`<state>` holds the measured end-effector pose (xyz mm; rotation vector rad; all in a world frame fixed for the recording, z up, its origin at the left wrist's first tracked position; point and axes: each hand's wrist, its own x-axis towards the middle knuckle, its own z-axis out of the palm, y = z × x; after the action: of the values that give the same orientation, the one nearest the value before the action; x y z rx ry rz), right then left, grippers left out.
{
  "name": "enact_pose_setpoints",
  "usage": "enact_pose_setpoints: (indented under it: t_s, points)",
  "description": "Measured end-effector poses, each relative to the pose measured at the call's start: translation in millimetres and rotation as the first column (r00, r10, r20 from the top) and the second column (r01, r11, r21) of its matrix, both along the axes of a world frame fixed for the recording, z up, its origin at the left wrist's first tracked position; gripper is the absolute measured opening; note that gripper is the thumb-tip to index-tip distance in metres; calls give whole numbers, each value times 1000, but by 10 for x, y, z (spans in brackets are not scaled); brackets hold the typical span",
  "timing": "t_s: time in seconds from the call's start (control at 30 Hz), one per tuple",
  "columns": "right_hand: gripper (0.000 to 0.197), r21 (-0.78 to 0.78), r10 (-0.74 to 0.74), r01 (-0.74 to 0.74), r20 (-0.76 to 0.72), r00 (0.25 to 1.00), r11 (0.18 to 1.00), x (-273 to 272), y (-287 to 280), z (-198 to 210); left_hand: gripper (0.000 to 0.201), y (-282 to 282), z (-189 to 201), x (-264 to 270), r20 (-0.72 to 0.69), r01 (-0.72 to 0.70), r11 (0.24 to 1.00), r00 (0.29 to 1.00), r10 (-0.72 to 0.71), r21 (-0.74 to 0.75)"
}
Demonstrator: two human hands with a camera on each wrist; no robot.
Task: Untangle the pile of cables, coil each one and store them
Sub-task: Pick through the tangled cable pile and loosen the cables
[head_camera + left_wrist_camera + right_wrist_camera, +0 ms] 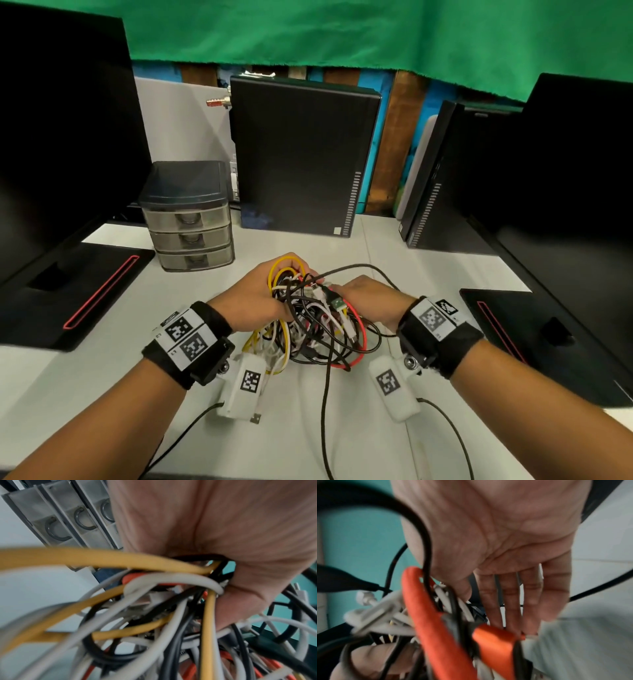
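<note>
The cable tangle (313, 320) of yellow, white, black and red leads is sitting on the table (404, 260) between both hands, lifted a little at its top. The left hand (255, 299) is gripping it from the left, fingers curled round yellow (109, 559) and white strands, while the right hand (373, 301) is pressing in from the right, its fingers (510, 601) nearly straight against the red cable (436, 622); blur leaves it unclear whether the thumb is pinching anything. A small drawer unit (191, 219) is standing just behind the left hand.
</note>
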<state>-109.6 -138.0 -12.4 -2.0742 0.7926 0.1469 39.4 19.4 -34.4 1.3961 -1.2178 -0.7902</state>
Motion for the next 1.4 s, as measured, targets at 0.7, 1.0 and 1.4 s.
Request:
enact_pose_setpoints:
  t_s: [0.7,1.0,1.4]
  points:
    - [10,312,-479,382,352,804,870,-132,-280,331,39,-10,-50,-92,214,-38,999,976,32,23]
    - [8,2,-129,130,-42,991,992,-433,-886,906,41,39,4,207,245,-160,924,967,76,347]
    - [29,-808,-48,-259,-333,942,530,-243,-946,402,41,111,-36,342,197,-178,874,976,96,452]
